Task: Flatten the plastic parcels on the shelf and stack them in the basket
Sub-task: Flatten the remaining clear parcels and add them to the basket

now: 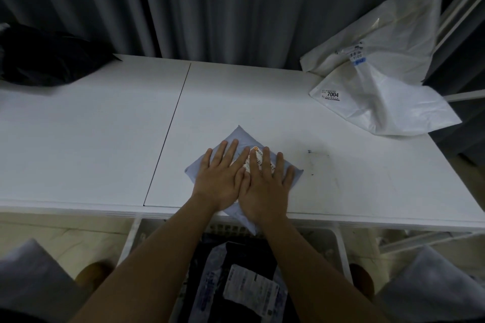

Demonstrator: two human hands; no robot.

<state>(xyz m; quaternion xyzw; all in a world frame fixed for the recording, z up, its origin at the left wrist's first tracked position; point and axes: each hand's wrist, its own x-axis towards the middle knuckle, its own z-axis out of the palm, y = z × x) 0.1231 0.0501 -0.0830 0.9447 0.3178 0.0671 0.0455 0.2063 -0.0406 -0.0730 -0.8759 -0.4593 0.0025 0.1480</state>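
Lying at the upper left of the frame, a black bundle (49,56) sits on the far left end of the white shelf (86,139), its outline blurred. A dark seam runs across the shelf from the upper middle down toward the lower middle. Just right of that seam, in the centre of the frame, a pale blue parcel (242,136) lies turned like a diamond at the shelf's near edge, one corner hanging over the edge. The left hand (220,178) lies flat on the parcel's left half, fingers straight and slightly spread, gripping nothing. Touching it along the thumb side, the right hand (265,186) lies flat on the right half, fingers likewise straight and spread, covering part of a white label (256,155) with a barcode. Both bare forearms reach up from the bottom of the frame. Below the shelf's edge, at the lower middle, a white basket (343,252) holds a dark parcel (249,252) with a white label facing up. To the right of the hands, faint dark smudges mark the shelf. At the upper right, two white bags (388,60) lie crumpled, one partly over the other; the lower one carries a sticker reading 7004 (331,94). Grey curtains (236,2) hang behind the shelf.
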